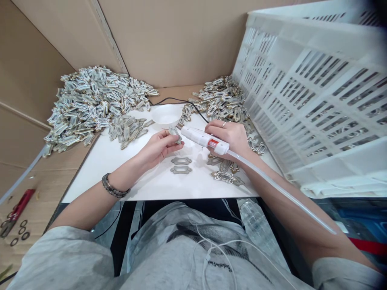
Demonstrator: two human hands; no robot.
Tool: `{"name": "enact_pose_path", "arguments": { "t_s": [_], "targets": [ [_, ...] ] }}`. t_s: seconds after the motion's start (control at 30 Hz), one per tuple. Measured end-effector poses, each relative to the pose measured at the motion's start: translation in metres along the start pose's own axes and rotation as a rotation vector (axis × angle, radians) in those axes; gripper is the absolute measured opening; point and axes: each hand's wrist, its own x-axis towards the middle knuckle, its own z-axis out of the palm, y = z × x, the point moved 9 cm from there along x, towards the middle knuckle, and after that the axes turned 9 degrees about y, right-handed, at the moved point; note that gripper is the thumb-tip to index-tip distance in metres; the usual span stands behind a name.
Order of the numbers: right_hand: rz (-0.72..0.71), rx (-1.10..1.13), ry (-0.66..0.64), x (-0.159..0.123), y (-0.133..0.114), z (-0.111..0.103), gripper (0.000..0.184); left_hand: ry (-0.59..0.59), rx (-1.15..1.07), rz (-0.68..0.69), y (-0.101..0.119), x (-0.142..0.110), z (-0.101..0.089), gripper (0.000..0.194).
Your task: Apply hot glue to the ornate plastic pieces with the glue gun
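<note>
My left hand (159, 148) pinches a small grey ornate metal plate (175, 133) above the white board (121, 161). My right hand (229, 135) grips a white glue gun (202, 139) with a clear glue stick (281, 189) trailing back along my forearm; its nozzle points left at the held plate. Two grey plates (181, 165) lie flat on the board just below my hands. A few gold-trimmed plates (225, 176) lie to their right, under my right wrist.
A big heap of plates (90, 100) fills the back left, a smaller heap (220, 98) the back right. A white bowl (166, 115) stands behind my hands. A white slotted crate (317, 92) leans on the right. Red pliers (16, 211) and rings lie on cardboard, left.
</note>
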Motion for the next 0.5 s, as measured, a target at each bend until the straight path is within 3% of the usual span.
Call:
{"name": "enact_pose_path", "arguments": {
  "t_s": [0.5],
  "targets": [
    [-0.047,-0.069,-0.092,0.0002,-0.0035,0.0084,0.03,-0.04,-0.016,-0.007,-0.0012,0.0009,0.0024,0.008]
  ]
}}
